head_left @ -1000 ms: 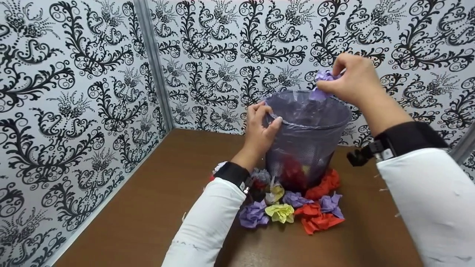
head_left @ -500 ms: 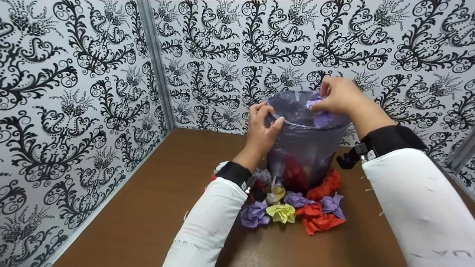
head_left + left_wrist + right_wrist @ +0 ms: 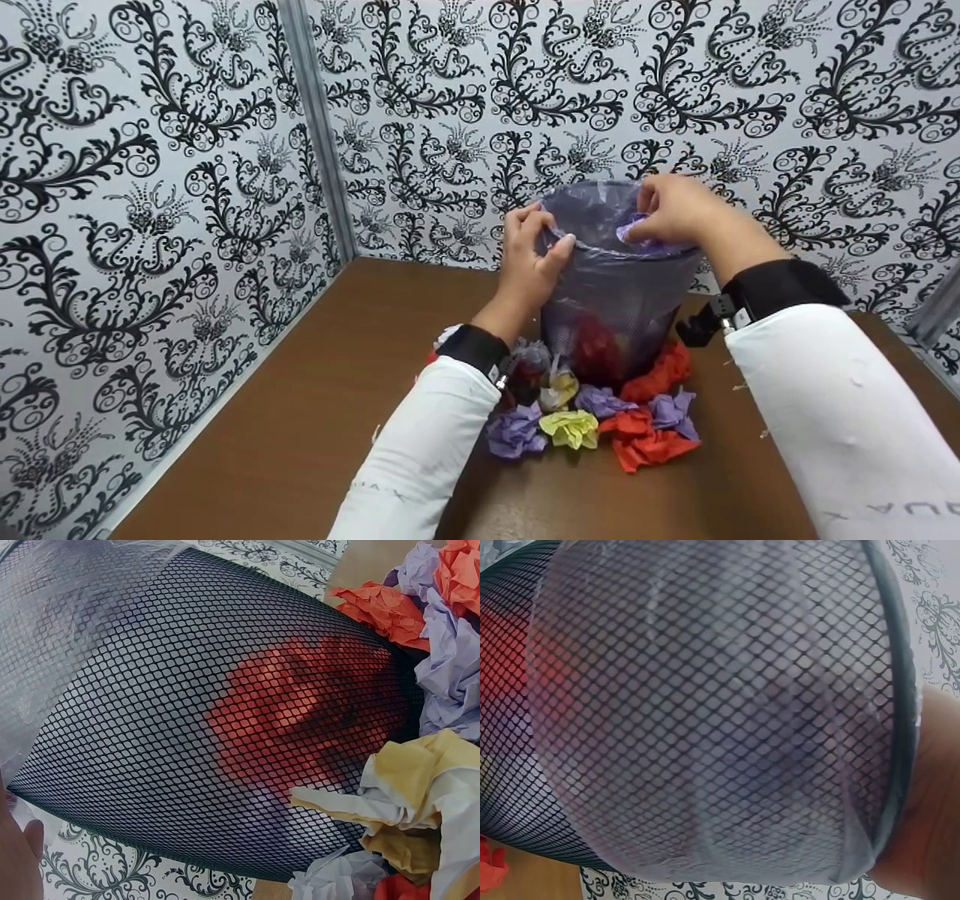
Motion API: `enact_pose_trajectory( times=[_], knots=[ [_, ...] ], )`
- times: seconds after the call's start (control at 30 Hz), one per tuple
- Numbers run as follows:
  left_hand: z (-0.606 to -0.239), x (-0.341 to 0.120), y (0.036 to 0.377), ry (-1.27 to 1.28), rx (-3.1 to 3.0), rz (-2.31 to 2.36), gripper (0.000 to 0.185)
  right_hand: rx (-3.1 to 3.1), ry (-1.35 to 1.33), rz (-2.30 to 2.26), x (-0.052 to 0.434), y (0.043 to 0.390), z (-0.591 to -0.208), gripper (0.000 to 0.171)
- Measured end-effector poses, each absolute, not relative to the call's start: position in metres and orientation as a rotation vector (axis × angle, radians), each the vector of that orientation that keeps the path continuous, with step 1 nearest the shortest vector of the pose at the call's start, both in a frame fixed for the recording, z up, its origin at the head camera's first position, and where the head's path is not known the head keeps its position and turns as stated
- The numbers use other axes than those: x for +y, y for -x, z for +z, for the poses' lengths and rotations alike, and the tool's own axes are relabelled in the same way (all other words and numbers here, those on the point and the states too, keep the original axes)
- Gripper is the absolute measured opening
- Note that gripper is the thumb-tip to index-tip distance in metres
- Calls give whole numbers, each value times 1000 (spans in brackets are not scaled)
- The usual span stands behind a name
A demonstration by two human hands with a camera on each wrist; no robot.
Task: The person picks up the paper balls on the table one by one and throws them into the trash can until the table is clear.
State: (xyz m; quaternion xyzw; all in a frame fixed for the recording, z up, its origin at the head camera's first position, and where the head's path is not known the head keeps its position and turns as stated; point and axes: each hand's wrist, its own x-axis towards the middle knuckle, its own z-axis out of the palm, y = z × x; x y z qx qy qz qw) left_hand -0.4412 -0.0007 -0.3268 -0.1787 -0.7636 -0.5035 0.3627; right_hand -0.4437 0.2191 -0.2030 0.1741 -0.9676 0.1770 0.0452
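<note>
Ringing the mesh bin [image 3: 619,300], crumpled papers [image 3: 592,424]; left fingers [image 3: 536,240] pinch its liner [image 3: 592,217], right fingers [image 3: 664,214] grip purple paper [image 3: 634,227].

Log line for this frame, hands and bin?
left hand: grips bag-lined black mesh wastebasket rim | right hand: holds crumpled purple paper ball at opening | crumpled paper balls on brown table

Crumpled paper balls [image 3: 592,427] in purple, yellow and red lie clustered on the brown table [image 3: 300,420], well away from its left edge. Black-and-white patterned walls [image 3: 150,187] enclose its far corner.
</note>
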Motion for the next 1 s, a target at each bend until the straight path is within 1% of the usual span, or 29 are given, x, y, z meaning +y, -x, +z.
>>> enact_pose_trajectory(
  times=[0.17,0.3,0.43,0.63,0.8,0.9,1.0],
  knots=[
    [-327,-1,441,452,-1969,-1292,35,-2940,-611,545,220,441,-204,46],
    [-327,-1,441,464,-1944,-1254,41,-2881,-672,570,221,432,-200,45],
    [-327,-1,443,478,-1917,-1218,44,-2809,-733,604,224,413,-195,42],
    [-327,-1,443,469,-1929,-1221,43,-2578,-854,599,235,374,-195,39],
    [-327,-1,443,457,-1952,-1228,42,-2372,-878,588,252,346,-213,30],
    [-327,-1,443,455,-1958,-1243,41,-2275,-843,648,265,341,-235,24],
    [-328,0,442,460,-1959,-1263,41,-2197,-842,698,277,342,-263,20]
  ],
)
